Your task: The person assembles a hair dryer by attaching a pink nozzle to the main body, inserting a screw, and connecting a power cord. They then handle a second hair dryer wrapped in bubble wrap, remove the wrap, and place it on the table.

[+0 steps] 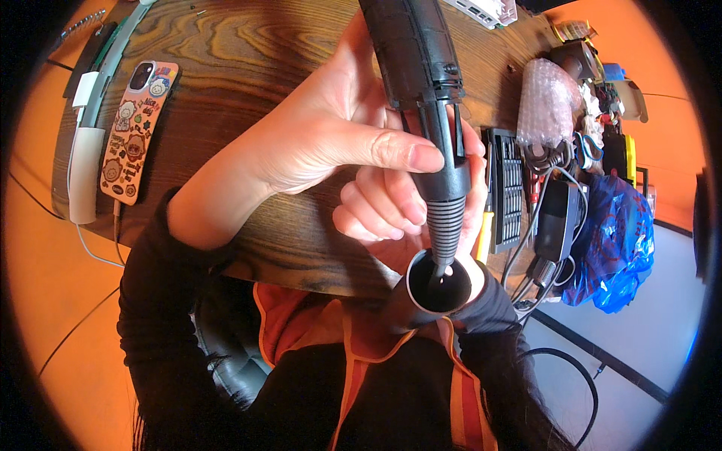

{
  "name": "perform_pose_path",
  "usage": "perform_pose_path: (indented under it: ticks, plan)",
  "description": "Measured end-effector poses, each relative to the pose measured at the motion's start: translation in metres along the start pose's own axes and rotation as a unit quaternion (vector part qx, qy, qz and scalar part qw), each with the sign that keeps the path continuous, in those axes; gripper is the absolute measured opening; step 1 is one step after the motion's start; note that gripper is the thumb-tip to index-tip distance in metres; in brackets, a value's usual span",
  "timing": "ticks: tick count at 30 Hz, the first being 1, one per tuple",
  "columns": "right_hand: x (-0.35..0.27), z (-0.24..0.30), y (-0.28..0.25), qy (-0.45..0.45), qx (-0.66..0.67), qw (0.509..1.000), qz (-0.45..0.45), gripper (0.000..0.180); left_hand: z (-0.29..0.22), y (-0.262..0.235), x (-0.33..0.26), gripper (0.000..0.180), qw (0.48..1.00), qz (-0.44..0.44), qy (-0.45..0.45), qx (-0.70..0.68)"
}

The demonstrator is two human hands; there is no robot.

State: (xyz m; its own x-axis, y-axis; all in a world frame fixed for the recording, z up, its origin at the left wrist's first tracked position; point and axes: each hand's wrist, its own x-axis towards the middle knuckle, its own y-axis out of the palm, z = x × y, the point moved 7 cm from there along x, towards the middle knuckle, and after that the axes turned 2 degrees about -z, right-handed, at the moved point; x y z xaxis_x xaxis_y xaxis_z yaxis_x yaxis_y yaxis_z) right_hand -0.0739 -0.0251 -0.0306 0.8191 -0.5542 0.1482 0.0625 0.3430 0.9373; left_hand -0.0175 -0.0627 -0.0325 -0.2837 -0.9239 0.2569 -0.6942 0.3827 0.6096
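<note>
I hold a black handheld device [421, 52] with a long body and a ribbed cord sleeve [445, 229] at its lower end. My left hand [331, 139] grips it from the left, thumb across the narrow middle and fingers mostly hidden behind. Curled around it from behind and the right is my right hand [380, 199], its fingers folded beside the ribbed part. Below, a black hollow tube [414, 301] faces up with its round opening around the tip of the ribbed sleeve. Whether the tube touches my right wrist, I cannot tell.
A phone in a patterned case [135, 135] lies on the wooden table [226, 45] at left, with a cable attached. At right are a black bit case [506, 188], a bubble-wrapped item [545, 101], a black adapter with cables [555, 222] and a blue plastic bag [613, 240].
</note>
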Motion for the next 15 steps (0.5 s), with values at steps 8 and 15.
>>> perform_pose_path:
  ticks: [8, 15]
  plan:
    - [-0.002, 0.0, -0.005, 0.019, 0.021, 0.998, -0.06, 0.067, -0.004, 0.001, 0.0, 0.08, 0.999, -0.031, -0.01, 0.032]
    - [-0.002, 0.003, -0.012, 0.042, 0.01, 0.998, -0.044, 0.061, 0.001, -0.001, 0.001, 0.077, 0.997, -0.062, -0.022, 0.044]
